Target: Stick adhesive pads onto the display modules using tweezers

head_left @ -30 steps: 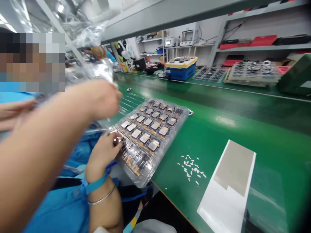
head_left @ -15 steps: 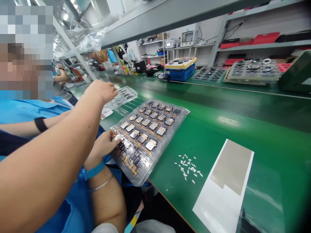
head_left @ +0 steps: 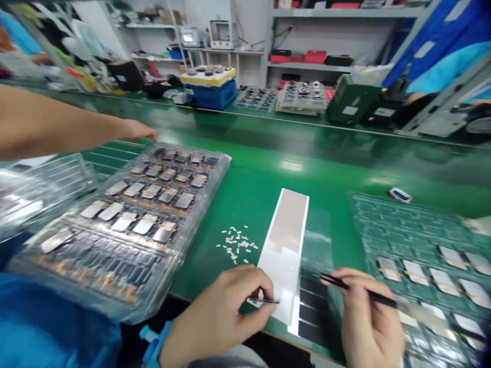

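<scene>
Head view. Left grip (head_left: 218,319) clenched on slim steel tweezers (head_left: 264,300), tips over the lower end of a white backing strip (head_left: 283,273); right grip (head_left: 368,319) closed around black tweezers (head_left: 368,289), tips angled toward a row of black rectangular pieces (head_left: 312,301) just beside that strip. Whether either pair of tips pinches anything: too small to tell. Strip flat on the green worktop (head_left: 261,179), a grey film (head_left: 287,227) across its upper part, both grips low at its near end. Just left of it, a scatter of tiny white scraps (head_left: 235,243); further left, a clear blister tray (head_left: 132,220) of flat metallic-topped parts with yellow tabs, a neighbouring person's bare hand (head_left: 140,132) near its far edge and well apart from both grips. To the right, a green dimpled tray (head_left: 406,230) holding pale rectangular parts (head_left: 445,281), a small white-and-red item (head_left: 399,194) at its far edge. Beyond, along the far side of the worktop, a blue case with a yellow lid (head_left: 208,89), a tray of round fixtures (head_left: 303,97) and a green case (head_left: 353,99); behind those, white shelving with red boxes (head_left: 314,57) and bench instruments (head_left: 220,30).
</scene>
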Available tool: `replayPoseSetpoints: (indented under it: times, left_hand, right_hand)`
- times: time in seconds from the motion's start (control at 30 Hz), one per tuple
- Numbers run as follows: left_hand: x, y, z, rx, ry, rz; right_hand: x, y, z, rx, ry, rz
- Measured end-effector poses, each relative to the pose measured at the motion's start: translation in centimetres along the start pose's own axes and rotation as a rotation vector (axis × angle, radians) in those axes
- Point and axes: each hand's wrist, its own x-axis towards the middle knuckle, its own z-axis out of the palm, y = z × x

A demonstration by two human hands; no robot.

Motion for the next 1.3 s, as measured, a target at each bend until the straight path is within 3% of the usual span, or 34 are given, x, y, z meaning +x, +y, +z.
replayPoseSetpoints:
  times: [0.13,0.27,0.53,0.93,1.3]
  left_hand:
    - [2.6,-0.5,3.0,0.080,-0.074,0.127]
    - [3.6,-0.8,4.1,0.161,-0.142,0.224]
    - [4.4,-1.0,4.5,0.251,-0.211,0.224]
    - [4.5,-1.2,4.5,0.249,-0.203,0.231]
    - [4.3,-1.3,4.7,0.193,-0.190,0.212]
  right_hand:
    - [0.1,0.0,0.0,-0.003,-0.046,0.078]
    - [0.2,0.7,0.0,-0.073,-0.035,0.144]
    - [0.0,1.5,0.4,-0.086,-0.023,0.223]
    - [0.0,1.2,0.3,-0.058,-0.039,0.267]
    - [0.1,1.1,0.5,-0.025,0.036,0.292]
